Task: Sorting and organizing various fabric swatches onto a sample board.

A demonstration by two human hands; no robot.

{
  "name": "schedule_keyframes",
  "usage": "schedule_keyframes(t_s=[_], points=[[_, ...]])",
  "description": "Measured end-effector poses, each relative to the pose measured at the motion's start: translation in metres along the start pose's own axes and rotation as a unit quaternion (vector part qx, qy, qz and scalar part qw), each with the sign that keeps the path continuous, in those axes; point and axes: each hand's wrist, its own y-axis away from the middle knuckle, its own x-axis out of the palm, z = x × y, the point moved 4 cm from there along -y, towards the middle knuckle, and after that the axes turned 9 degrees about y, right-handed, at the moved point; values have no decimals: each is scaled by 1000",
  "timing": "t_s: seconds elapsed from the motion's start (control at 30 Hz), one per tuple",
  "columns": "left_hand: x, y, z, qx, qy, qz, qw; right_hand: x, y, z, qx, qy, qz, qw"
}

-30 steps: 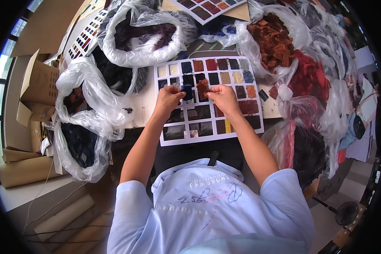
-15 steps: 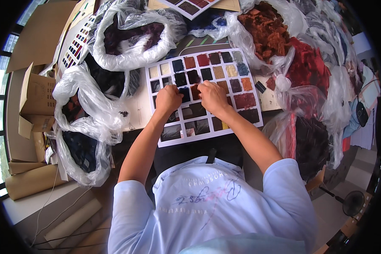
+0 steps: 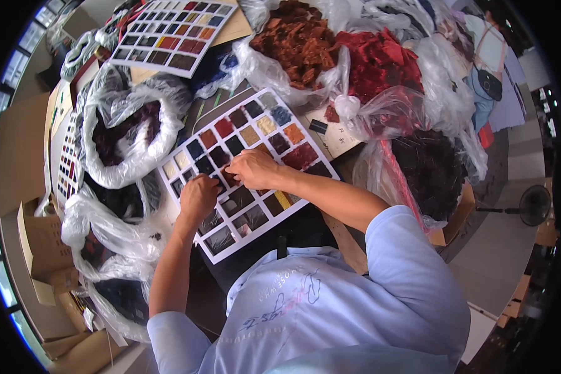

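A white sample board (image 3: 260,232) with a grid of coloured fibre swatches lies tilted in front of me. My left hand (image 3: 199,194) is closed over its left part, fingertips bent down at the dark swatches. Just to the right, my right hand (image 3: 254,168) comes across the board with thumb and fingers pinched at a rust-brown swatch (image 3: 230,177). Whatever lies between the fingertips of either hand is too small or hidden to make out. An orange swatch (image 3: 293,133) and a cream swatch (image 3: 266,124) show beyond my right hand.
Plastic bags of rust fibre (image 3: 296,43), red fibre (image 3: 380,65) and dark fibre (image 3: 427,168) crowd the far and right sides. More bags (image 3: 121,137) stand left. A second sample board (image 3: 168,37) lies at the back, a cardboard box (image 3: 40,246) at far left.
The view has turned, so the board now sits slanted and more of the second board shows. Both hands stay over the same board, fingers still bent at its swatches.
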Motion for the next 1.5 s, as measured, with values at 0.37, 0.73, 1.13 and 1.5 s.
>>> schedule_keyframes(t_s=[0.37,0.73,1.13,1.5], points=[[-7,10,-54,-118,174,-119,970,-188,194,-246,424,114,-376,816],[8,19,-74,-134,184,-125,966,-217,156,-357,511,297,-36,806],[33,-46,-151,12,189,-83,978,-227,214,-290,294,228,-267,889],[128,-93,-327,343,227,-41,910,-165,321,-125,214,184,-229,932]])
